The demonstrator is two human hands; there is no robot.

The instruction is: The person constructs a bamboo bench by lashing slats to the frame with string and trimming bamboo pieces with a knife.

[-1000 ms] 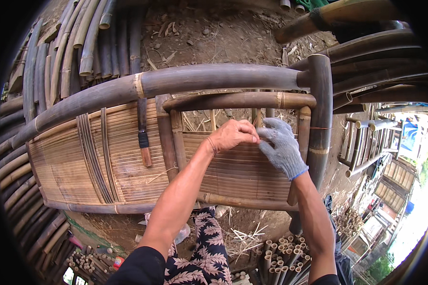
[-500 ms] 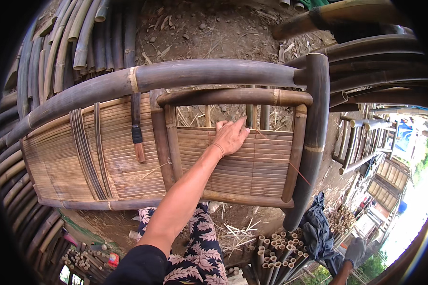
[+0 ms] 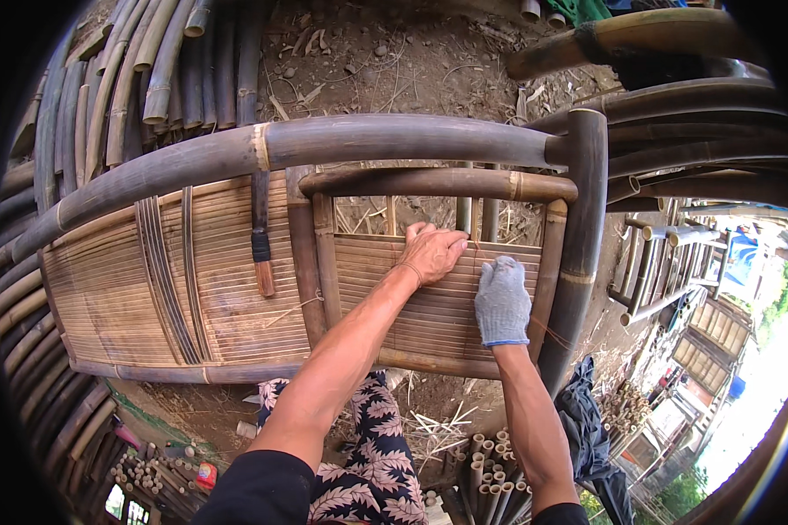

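Observation:
My bare left hand (image 3: 435, 253) is closed at the top edge of a panel of thin bamboo slats (image 3: 416, 319), its fingers bent over the uppermost slat. Just right of its fingertips, a thin orange-brown cord (image 3: 476, 248) crosses the slats. Beside it is my right hand (image 3: 504, 302) in a grey knit glove, its fingers curled over the panel's upper right part. What the gloved fingers hold, if anything, is hidden. A dark bamboo frame (image 3: 446, 182) surrounds the panel, with an open gap above the slats where thin upright strips show.
A thick curved bamboo rail (image 3: 394, 140) runs along the far side, meeting a dark post (image 3: 582, 236) at right. Left lies a wider slatted surface (image 3: 236, 289) bearing a dark tool (image 3: 262, 249) with a reddish-brown end. Bamboo poles (image 3: 159, 79) are piled far left; cut tubes (image 3: 490, 464) stand near right.
My gloved right hand has come up from the lower right to the slats beside my left hand. My left fingers have bent closed at the top slat. The view has shifted slightly.

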